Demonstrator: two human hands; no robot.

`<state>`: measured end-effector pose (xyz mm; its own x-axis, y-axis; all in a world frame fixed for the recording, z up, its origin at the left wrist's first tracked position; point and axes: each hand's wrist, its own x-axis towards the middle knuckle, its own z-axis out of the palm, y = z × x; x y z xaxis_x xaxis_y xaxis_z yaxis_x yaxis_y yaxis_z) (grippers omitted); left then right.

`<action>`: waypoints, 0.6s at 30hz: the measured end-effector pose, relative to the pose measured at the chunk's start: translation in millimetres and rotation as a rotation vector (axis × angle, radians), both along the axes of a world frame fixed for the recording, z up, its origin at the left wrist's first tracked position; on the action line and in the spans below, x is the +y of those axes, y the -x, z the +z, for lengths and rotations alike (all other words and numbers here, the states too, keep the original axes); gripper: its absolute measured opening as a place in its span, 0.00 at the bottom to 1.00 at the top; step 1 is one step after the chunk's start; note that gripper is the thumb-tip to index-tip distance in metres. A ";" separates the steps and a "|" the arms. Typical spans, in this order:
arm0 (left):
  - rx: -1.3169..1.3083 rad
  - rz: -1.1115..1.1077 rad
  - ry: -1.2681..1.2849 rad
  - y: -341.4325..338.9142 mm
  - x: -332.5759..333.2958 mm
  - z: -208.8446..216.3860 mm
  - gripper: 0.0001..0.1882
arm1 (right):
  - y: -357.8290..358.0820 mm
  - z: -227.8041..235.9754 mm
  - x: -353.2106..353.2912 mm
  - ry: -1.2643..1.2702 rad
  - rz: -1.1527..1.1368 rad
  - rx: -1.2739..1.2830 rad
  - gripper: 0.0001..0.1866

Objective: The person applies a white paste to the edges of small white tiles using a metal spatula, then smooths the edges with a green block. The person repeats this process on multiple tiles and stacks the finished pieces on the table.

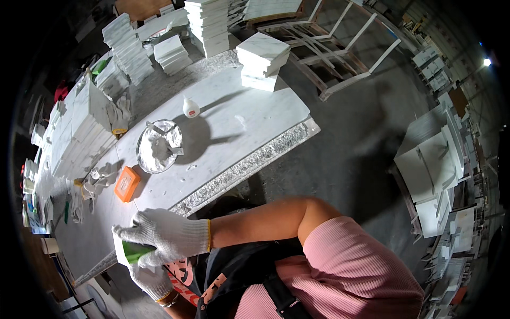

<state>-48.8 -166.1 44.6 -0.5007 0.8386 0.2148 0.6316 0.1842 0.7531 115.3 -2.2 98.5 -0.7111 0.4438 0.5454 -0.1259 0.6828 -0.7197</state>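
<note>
While right grip (171, 235) pinches green block (136, 252) over white slab (120, 249), left grip (151, 282) sits below, closure unclear.

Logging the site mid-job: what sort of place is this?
Probably a stone or tile workshop. A stack of grey-veined white slabs stands on a marble-like table, near a bowl of white powder or paste, and large pale panels stand across the floor.

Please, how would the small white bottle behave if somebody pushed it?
The small white bottle might slide, as the pale slab under it looks smooth. A harder push could tip it, since it stands upright; its rounded body would then probably roll.
</note>
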 end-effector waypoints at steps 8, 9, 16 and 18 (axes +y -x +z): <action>-0.172 0.038 -0.185 2.1 10.8 -29.9 0.15 | 3.6 -10.4 19.8 0.227 0.003 -0.006 0.39; -0.112 0.058 -0.135 -1.0 9.7 -19.9 0.15 | -5.8 0.3 14.5 0.137 0.039 -0.042 0.40; -1.330 0.167 -0.459 -23.8 25.9 -20.4 0.18 | 6.0 -11.7 38.3 0.171 -0.023 0.229 0.32; -1.193 0.224 -0.394 -32.1 30.9 -3.2 0.15 | -2.1 -9.1 33.1 0.164 -0.030 0.046 0.36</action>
